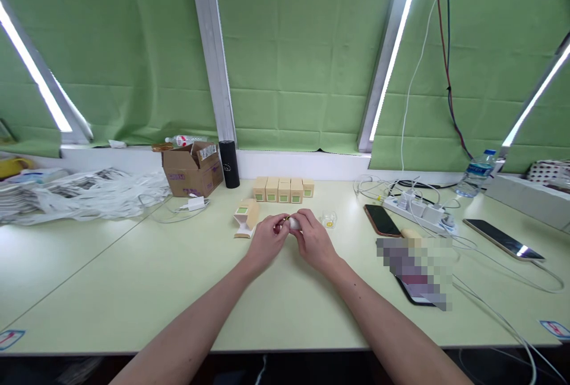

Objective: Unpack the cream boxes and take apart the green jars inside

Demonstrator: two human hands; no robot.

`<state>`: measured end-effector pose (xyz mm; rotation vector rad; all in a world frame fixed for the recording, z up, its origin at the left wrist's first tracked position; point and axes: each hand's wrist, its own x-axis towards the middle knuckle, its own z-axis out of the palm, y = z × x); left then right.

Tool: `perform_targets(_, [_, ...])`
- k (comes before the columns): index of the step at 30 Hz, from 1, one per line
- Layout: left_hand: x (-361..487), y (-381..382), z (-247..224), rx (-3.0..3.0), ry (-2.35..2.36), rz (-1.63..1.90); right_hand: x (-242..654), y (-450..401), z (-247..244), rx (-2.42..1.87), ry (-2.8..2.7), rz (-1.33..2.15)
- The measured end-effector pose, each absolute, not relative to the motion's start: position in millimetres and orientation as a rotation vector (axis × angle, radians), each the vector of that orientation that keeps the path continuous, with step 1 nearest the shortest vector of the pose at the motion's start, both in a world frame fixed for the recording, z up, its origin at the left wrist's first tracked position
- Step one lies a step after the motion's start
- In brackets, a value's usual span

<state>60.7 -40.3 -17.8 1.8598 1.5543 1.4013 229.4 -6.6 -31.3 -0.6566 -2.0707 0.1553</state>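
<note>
My left hand (268, 237) and my right hand (315, 239) meet over the middle of the table. Between their fingertips is a small white object (294, 224) with a dark and yellowish bit at its left end; its kind is too small to make out. Fingers of both hands are closed on it. Just left of my left hand, an opened small cardboard box (246, 216) lies with its flaps out. A clear plastic case (329, 219) with something yellow inside sits right of my right hand. Behind the hands stand several small tan boxes (278, 190) with green labels.
At the back left are a brown carton (191, 174), a black cylinder (228, 164) and a heap of white strips (102, 195). A white charger (195, 203) lies nearby. To the right are phones (382, 220), a power strip (421, 215), loose cables and a water bottle (476, 174).
</note>
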Motion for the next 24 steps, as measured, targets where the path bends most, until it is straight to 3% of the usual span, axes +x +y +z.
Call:
perform_targets(9, [54,-41,-19,2.155,1.434,1.465,235,-2,-28,-0.620,-1.832,0.530])
perform_targets(24, [54,-35,-14,1.524,1.205,1.464,234,6,-22,-0.620,-1.218,1.223])
